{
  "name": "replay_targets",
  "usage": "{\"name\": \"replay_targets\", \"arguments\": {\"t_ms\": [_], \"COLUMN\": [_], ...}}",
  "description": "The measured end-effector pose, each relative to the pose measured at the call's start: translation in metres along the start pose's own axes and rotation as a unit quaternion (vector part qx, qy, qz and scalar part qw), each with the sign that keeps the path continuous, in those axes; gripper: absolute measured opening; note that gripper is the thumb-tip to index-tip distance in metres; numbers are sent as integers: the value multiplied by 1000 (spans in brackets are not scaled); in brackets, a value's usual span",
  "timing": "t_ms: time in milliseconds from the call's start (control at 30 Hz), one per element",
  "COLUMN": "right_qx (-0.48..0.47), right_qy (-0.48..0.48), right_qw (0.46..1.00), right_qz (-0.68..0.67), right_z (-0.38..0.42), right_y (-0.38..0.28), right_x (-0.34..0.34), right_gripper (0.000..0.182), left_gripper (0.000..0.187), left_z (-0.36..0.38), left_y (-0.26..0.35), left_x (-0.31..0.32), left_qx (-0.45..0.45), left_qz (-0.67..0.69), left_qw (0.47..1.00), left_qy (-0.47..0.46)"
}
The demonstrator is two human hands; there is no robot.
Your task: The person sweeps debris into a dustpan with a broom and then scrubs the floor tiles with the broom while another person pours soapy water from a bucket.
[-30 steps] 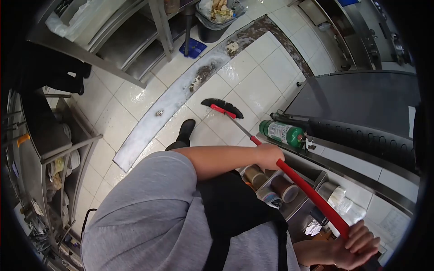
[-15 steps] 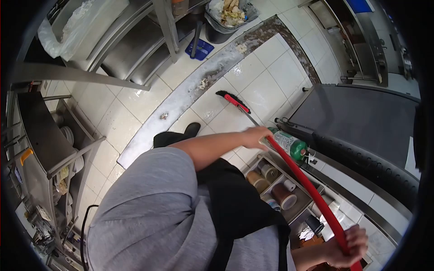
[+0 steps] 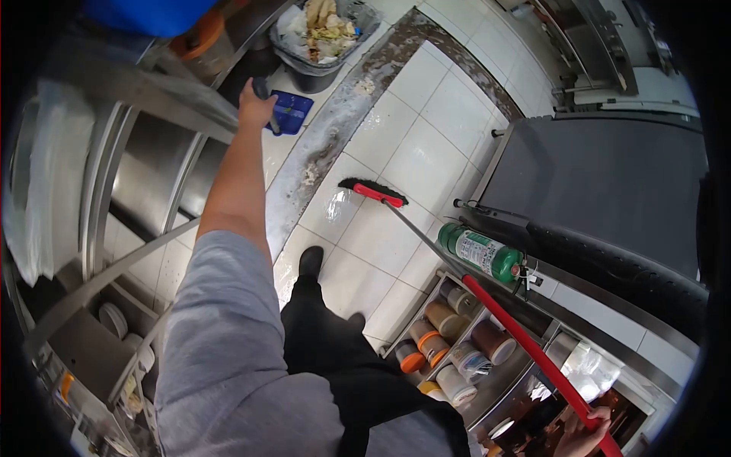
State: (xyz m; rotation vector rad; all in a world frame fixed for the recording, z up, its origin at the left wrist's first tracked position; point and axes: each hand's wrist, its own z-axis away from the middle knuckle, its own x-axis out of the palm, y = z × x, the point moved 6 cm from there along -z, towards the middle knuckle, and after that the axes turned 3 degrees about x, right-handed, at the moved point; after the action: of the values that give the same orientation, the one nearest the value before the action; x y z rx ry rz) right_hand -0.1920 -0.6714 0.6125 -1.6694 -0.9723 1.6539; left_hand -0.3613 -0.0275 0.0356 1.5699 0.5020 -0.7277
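The broom [image 3: 525,343] slants over the tiled floor [image 3: 381,244], its head well apart from the right hand [image 3: 580,436], closed round the upper red shaft. One-handed support could let it pivot into the green cylinder [image 3: 481,253]. The left hand [image 3: 256,107] grips the dustpan [image 3: 293,114]; careless lifting could bump the lined trash bin [image 3: 311,80] just beside it.

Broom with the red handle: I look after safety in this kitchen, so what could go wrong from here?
Only the right hand holds the broom, near its far end, while the left hand is at the blue dustpan; the broom could swing or slip.

Its handle passes close to the green cylinder in this view and might knock it.

The tiles shine as if wet, so a boot could slide.
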Motion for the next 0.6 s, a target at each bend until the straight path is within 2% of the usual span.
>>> {"name": "replay_targets", "arguments": {"t_ms": [33,67,133,167,200,233,267,333,400,433,533,567,600], "right_qx": [-35,-36,32,-3,-1,-47,-95,-101,-69,-62,-82,-74,-72], "right_qy": [-30,64,-79,-35,-41,-71,-98,-94,-61,-90,-43,-108,-97], "right_qw": [995,990,996,999,999,996,990,990,996,994,995,991,992], "right_qz": [89,122,-37,-21,-15,8,28,-4,9,-25,48,4,32], "right_z": [-8,-11,-16,-19,-20,-19,-17,-15,-7,-5,19,22,28], "right_y": [1,4,-6,-5,-7,-16,-24,-22,-23,-16,-13,3,13], "right_x": [-10,-14,5,3,14,29,39,32,35,30,19,5,-12], "right_gripper": [32,33,35,38,38,39,40,38,34,32,29,30,28], "left_gripper": [68,65,62,55,49,36,34,29,22,17,11,10,9], "left_z": [-13,-25,-26,-18,-7,14,36,79,127,151,218,241,263], "left_y": [-1,-8,-25,-27,-29,-30,-29,-29,-37,-50,-68,-69,-78], "left_x": [7,18,44,54,59,62,61,52,41,38,0,-17,-32], "left_qx": [6,-9,-31,-18,-7,-10,-7,1,5,3,-21,-31,-61], "left_qz": [4,10,14,51,85,76,89,112,134,214,294,326,342], "left_qw": [1000,999,996,992,988,990,991,991,991,977,954,943,935], "left_qy": [-6,-45,-88,-111,-131,-115,-97,-66,-26,16,52,61,67]}}
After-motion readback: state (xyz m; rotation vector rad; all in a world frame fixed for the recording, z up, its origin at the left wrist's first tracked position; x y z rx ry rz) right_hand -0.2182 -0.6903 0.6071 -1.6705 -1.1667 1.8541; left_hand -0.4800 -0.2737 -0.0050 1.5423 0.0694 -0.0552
